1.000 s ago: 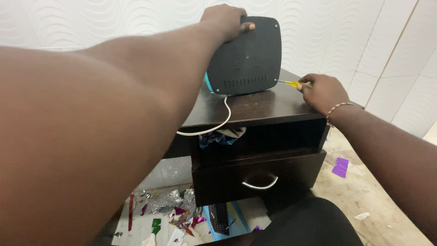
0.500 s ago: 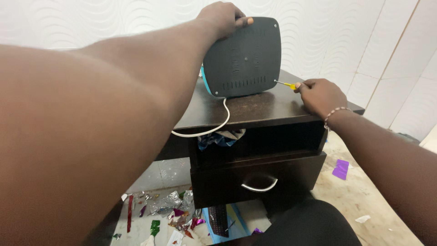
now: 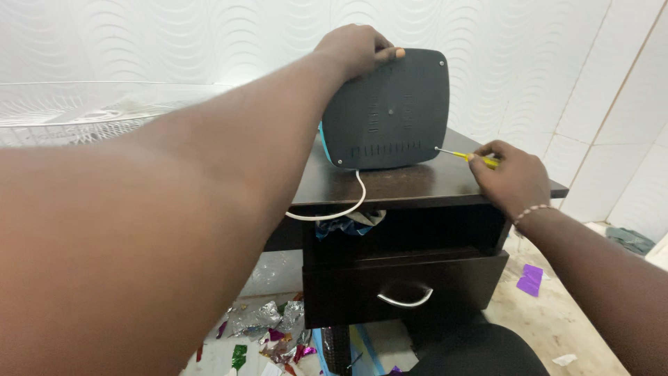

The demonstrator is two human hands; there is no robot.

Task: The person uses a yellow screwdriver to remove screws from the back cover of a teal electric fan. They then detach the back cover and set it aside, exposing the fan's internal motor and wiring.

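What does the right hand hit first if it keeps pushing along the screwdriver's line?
The right hand points its yellow-handled screwdriver left, tip already at the lower right corner of the dark panel. So the panel comes first, probably at a screw there, too small to confirm.

We see a matt dark plastic appliance base [image 3: 390, 111], a yellow translucent-plastic screwdriver [image 3: 473, 157] with metal shaft, glossy dark wood nightstand [image 3: 417, 184] (its drawer handle [image 3: 405, 301] shiny metal), crinkled foil scraps [image 3: 268, 324].

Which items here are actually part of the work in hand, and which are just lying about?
In use:
- left hand steadying the dark device upright on the dark cabinet
- right hand holding the yellow screwdriver, tip at the device's lower right corner
- white cord from the device

Lying about:
- foil scraps on the floor
- purple scrap
- crumpled wrapper in the shelf
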